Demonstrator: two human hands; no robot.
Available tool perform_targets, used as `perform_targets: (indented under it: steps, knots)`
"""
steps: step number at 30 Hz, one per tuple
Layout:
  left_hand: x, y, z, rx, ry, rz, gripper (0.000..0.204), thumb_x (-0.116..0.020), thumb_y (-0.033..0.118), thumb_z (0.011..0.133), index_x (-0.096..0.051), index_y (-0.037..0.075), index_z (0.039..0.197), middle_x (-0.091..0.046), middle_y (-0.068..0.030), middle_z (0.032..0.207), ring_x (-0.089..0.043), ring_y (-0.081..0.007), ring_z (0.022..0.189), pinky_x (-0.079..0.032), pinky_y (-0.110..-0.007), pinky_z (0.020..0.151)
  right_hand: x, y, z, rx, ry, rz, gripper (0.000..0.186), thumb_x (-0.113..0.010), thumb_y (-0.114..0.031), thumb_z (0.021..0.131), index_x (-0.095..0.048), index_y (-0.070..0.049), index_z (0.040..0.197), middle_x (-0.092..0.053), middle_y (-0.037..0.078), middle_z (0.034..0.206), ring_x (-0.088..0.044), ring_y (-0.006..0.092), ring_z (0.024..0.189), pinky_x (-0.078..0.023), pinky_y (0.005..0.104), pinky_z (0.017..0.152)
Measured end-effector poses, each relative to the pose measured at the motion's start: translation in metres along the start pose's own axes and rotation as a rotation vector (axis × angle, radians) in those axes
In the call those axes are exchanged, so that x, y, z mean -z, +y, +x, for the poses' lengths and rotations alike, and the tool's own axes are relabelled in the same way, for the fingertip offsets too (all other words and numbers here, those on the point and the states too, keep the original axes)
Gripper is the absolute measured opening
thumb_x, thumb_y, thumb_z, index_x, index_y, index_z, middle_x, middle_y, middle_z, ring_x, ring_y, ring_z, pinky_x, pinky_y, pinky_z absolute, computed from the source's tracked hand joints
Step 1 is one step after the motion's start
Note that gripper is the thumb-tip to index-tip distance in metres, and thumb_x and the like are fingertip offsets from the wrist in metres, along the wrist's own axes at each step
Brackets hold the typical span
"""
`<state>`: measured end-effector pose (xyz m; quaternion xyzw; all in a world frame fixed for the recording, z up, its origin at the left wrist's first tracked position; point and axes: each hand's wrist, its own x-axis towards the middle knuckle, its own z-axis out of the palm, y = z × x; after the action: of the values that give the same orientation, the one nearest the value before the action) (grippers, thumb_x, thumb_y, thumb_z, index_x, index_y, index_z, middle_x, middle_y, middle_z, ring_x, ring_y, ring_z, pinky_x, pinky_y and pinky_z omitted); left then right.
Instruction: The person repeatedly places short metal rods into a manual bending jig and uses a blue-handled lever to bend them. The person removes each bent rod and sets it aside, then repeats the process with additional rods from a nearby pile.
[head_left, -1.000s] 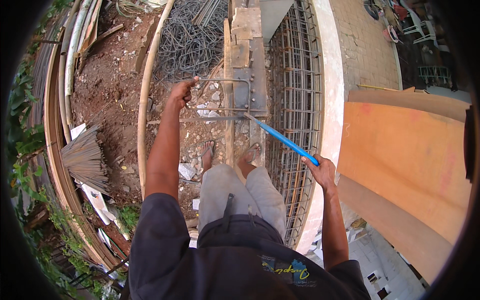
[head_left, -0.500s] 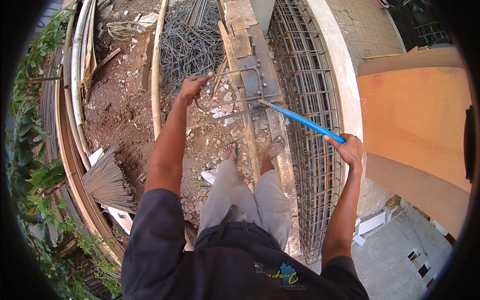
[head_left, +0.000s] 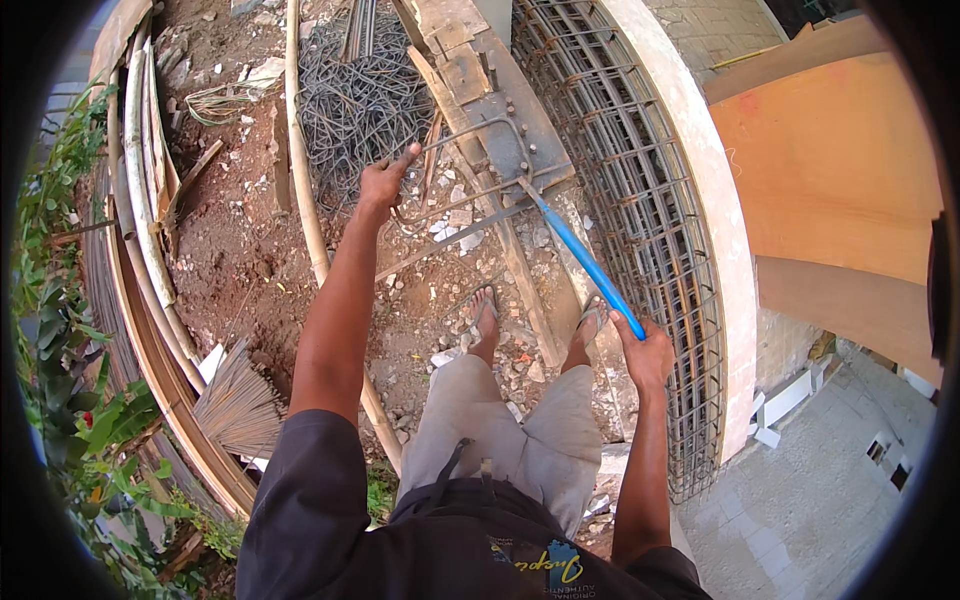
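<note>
My left hand is closed round one end of a bent rebar stirrup, its thumb pointing up and to the right. The stirrup forms a nearly closed rectangle and lies partly across a dark bending plate with several upright pegs. My right hand grips the lower end of a blue-handled rebar bending bar. The bar's metal head meets the rebar beside the pegs at the plate's near end. Exactly how the head sits on the rebar is too small to tell.
Long rebar cages run along a pale wall edge at the right. A heap of dark bent stirrups lies beyond my left hand. Bamboo poles and a bundle of thin rods are at the left. Rubble surrounds my feet.
My right hand has swung the blue bar left and toward my body, so it points more steeply down. The left hand keeps hold of the stirrup. The view has shifted slightly.
</note>
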<state>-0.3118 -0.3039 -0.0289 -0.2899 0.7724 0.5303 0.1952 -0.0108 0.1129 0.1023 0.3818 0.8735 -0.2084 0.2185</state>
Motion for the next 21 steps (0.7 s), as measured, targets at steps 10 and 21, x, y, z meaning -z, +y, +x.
perform_targets:
  steps: [10,21]
  knots:
    - [-0.007,0.001,-0.006,0.015,0.067,-0.037,0.07,-0.092,0.061,0.082,-0.077,-0.002,0.109,-0.048,0.0067,0.066,-0.036,-0.0048,0.049,-0.023,-0.03,0.045,0.024,0.026,0.059,0.163,-0.926,0.326,0.047,-0.077,-0.039,0.104,-0.059,-0.008,0.073,-0.053,-0.001,0.058,-0.053,0.0084,0.047,-0.043,0.0294,0.045]
    - [-0.025,-0.008,-0.003,0.028,0.123,-0.113,0.049,-0.087,0.059,0.09,-0.06,0.018,0.085,-0.038,0.0142,0.063,-0.028,-0.0009,0.048,-0.02,-0.023,0.042,-0.043,0.042,0.066,0.293,-0.872,0.478,0.04,-0.08,-0.028,0.103,-0.066,-0.002,0.075,-0.049,-0.004,0.06,-0.04,0.0058,0.059,-0.036,0.0314,0.052]
